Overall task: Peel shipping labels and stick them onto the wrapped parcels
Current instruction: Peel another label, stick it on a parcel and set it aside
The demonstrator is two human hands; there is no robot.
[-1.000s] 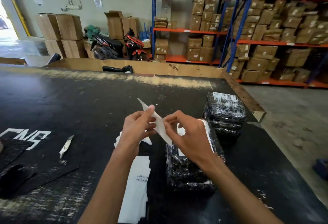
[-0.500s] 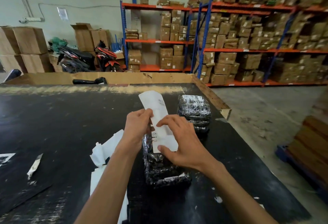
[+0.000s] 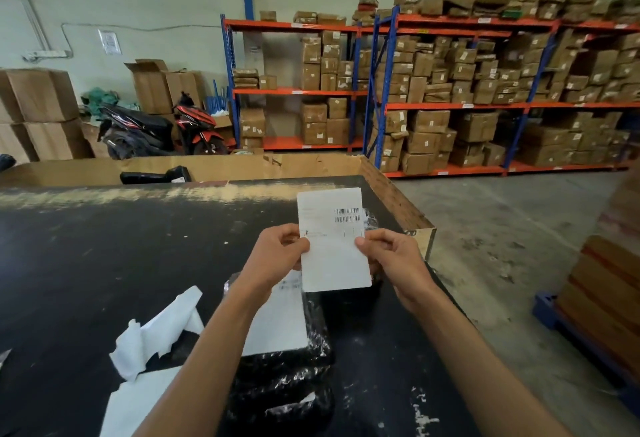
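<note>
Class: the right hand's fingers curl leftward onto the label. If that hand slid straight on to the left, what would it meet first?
Probably the left hand, pinching the opposite edge of the label the right hand holds; depth is hard to judge.

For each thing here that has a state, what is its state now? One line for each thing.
shipping label: held up above the table, printed side visible
left hand: pinches the label's left edge
right hand: pinches the label's right edge
wrapped parcel: on the table, a label on top
backing paper: crumpled, on the table
</note>
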